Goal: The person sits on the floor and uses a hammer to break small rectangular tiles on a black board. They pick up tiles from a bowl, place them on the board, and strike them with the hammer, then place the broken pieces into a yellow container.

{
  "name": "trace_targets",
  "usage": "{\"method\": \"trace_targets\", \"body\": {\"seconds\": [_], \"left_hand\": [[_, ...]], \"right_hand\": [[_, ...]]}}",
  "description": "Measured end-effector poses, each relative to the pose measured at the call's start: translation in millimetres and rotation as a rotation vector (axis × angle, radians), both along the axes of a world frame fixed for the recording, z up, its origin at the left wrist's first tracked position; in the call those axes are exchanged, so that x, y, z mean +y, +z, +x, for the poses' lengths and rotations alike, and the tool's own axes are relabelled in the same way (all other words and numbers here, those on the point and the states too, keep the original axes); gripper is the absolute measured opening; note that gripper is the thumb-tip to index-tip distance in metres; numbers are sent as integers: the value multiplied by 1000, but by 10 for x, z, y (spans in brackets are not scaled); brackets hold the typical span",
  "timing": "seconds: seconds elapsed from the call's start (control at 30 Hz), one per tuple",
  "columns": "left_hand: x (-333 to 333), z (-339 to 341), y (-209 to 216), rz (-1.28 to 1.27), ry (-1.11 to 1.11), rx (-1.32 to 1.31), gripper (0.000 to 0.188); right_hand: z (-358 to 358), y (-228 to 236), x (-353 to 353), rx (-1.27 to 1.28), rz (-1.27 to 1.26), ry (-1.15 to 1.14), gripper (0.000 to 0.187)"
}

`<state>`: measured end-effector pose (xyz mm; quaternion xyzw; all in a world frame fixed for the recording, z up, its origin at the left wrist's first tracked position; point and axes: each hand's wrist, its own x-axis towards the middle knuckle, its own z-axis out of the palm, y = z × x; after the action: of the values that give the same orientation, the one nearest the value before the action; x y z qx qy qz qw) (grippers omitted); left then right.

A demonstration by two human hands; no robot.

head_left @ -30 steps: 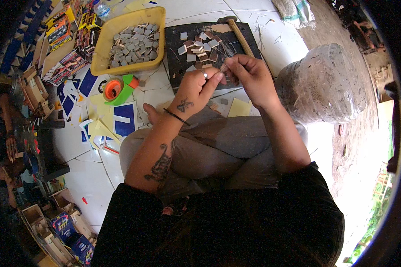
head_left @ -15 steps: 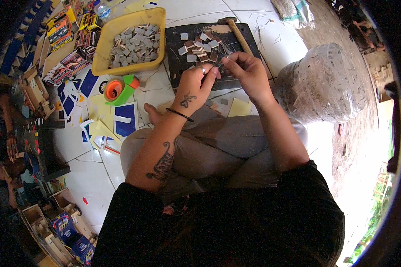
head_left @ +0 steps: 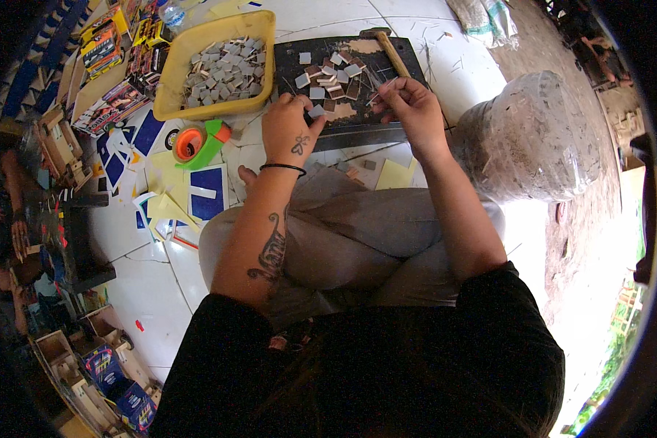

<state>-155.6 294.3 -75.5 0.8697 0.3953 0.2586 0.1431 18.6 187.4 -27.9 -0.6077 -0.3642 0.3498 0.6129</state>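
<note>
Left hand (head_left: 288, 133): thumb and fingers parted at a small, square, grey-faced wooden tile (head_left: 316, 112) on the rectangular black slab (head_left: 361, 136); grip unclear. Right hand (head_left: 418, 117): fingertips drawn together, contents unclear. Tile presumably light, stiff; pinch opposite edges.

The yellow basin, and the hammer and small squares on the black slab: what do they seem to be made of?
Basin: probably plastic, smooth, by its even yellow and rounded rim.
Hammer: tan handle, dull, apparently wood; dark head, likely metal.
Squares: perhaps wood or fibreboard, by their pale edges; faces matt grey or brown, coating unclear.
</note>
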Motion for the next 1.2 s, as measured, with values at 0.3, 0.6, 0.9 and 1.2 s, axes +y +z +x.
{"method": "trace_targets", "body": {"seconds": [0.3,0.6,0.9,1.2], "left_hand": [[-42,60,50,-141,-208,-228,26],[-114,126,-3,-204,-200,-238,25],[-177,158,-51,-28,-267,-187,23],[-175,121,67,27,-149,-18,22]], "right_hand": [[-10,-192,74,-227,49,0,9],[-182,-288,126,-570,-16,26,7],[-167,-259,123,-550,26,-13,7],[-50,-269,129,-496,54,-44,5]]}}
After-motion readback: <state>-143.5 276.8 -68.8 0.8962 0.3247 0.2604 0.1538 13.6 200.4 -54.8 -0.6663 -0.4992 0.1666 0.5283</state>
